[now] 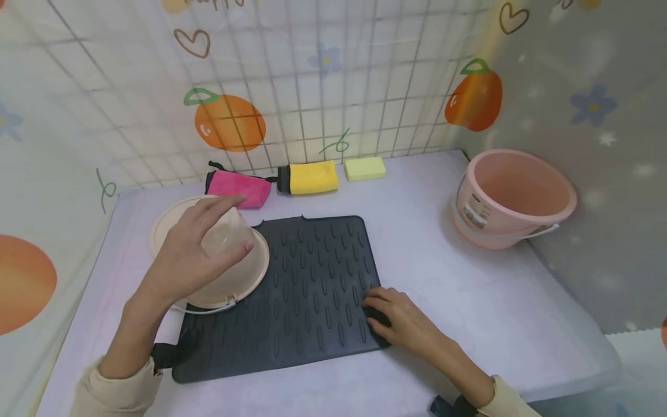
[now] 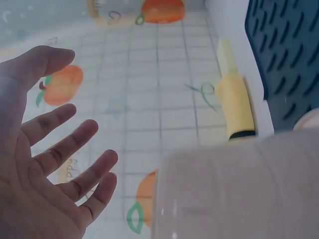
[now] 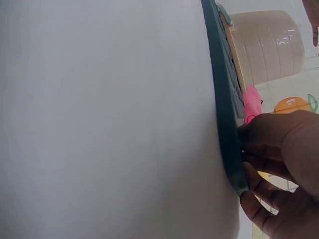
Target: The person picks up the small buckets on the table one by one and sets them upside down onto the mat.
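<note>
A beige bucket point(image 1: 249, 272) stands upside down on the left part of a black drying mat point(image 1: 323, 278), its white handle lying at the rim. My left hand point(image 1: 182, 260) is raised near the bucket with thumb and fingers spread. In the left wrist view a gap separates this hand from the bucket point(image 2: 234, 189), and it holds nothing. At the mat's right edge my right hand point(image 1: 401, 318) has its fingers curled, pinching the edge near the front corner. The right wrist view shows the fingertips on the mat's dark edge point(image 3: 227, 134).
Against the back wall lie a rolled pink cloth point(image 1: 242, 186), a rolled yellow cloth point(image 1: 314, 177) and a pale yellow sponge point(image 1: 365, 168). A pink bucket point(image 1: 487, 208) stands upright at the right rear of the white-covered table point(image 1: 443, 284). Printed curtains point(image 1: 359, 75) enclose the back and sides.
</note>
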Action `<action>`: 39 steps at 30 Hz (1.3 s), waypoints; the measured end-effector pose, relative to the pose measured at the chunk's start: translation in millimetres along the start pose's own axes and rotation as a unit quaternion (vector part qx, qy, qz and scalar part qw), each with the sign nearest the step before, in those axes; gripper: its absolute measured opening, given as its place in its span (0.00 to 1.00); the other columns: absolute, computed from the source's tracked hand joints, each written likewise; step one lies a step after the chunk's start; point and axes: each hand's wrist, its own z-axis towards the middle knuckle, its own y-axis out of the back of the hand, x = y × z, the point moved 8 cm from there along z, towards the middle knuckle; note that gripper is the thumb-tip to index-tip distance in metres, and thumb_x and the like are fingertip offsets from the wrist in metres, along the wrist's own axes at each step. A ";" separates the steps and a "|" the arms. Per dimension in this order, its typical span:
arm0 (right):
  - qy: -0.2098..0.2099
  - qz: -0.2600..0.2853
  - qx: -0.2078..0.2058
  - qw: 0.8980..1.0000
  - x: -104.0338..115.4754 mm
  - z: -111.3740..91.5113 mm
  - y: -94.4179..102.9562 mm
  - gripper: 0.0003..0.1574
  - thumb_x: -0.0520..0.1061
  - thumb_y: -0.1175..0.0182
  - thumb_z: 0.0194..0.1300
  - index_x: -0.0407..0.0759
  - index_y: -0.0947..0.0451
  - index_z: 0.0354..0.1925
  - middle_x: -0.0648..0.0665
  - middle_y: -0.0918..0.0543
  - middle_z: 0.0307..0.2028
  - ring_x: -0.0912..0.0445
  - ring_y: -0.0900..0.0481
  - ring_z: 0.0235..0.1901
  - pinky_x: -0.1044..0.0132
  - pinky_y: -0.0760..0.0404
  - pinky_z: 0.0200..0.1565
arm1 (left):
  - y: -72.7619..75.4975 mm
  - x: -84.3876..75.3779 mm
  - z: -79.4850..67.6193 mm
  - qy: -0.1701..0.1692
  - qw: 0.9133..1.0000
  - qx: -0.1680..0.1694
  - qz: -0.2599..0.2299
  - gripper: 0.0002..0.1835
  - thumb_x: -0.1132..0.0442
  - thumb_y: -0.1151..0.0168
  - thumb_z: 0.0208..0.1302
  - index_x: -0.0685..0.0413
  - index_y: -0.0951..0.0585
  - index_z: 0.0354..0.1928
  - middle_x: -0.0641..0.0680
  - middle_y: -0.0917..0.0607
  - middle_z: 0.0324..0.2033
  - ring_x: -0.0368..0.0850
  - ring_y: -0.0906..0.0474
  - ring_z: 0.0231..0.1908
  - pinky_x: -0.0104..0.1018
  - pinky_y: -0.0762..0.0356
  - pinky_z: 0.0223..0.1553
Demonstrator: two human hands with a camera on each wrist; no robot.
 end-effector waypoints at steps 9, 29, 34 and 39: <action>-0.004 0.003 0.006 1.000 -0.2 -0.3 -1.6 0.19 0.44 0.28 0.61 0.41 0.17 0.50 0.45 0.20 0.54 0.53 0.22 0.50 0.56 0.20 0.50 | -22.7 -13.2 -18.0 -0.026 0.999 -0.018 -0.035 0.37 0.57 0.27 0.58 0.36 0.29 0.71 0.43 0.25 0.62 0.42 0.29 0.57 0.53 0.27 0.55; -0.010 0.003 0.001 1.000 0.5 -1.4 -2.2 0.18 0.44 0.29 0.61 0.42 0.17 0.50 0.45 0.20 0.54 0.51 0.22 0.53 0.53 0.21 0.52 | -130.4 -19.4 -71.8 -0.010 0.984 0.015 -0.178 0.31 0.54 0.29 0.63 0.41 0.26 0.68 0.41 0.24 0.60 0.42 0.27 0.59 0.53 0.26 0.58; -0.009 0.004 -0.006 1.000 0.0 -2.1 -2.0 0.18 0.44 0.28 0.61 0.43 0.17 0.49 0.46 0.20 0.54 0.52 0.22 0.52 0.53 0.21 0.51 | -147.2 -23.0 -82.2 -0.005 0.979 0.010 -0.203 0.30 0.55 0.29 0.63 0.37 0.26 0.67 0.41 0.24 0.60 0.44 0.25 0.59 0.52 0.25 0.58; -0.015 0.005 -0.005 1.000 -1.2 -3.0 -2.9 0.18 0.44 0.28 0.61 0.43 0.17 0.49 0.46 0.20 0.54 0.52 0.22 0.52 0.54 0.21 0.51 | -171.9 -24.8 -94.3 0.014 0.974 0.036 -0.224 0.30 0.53 0.29 0.64 0.34 0.26 0.67 0.40 0.23 0.59 0.43 0.25 0.59 0.48 0.25 0.59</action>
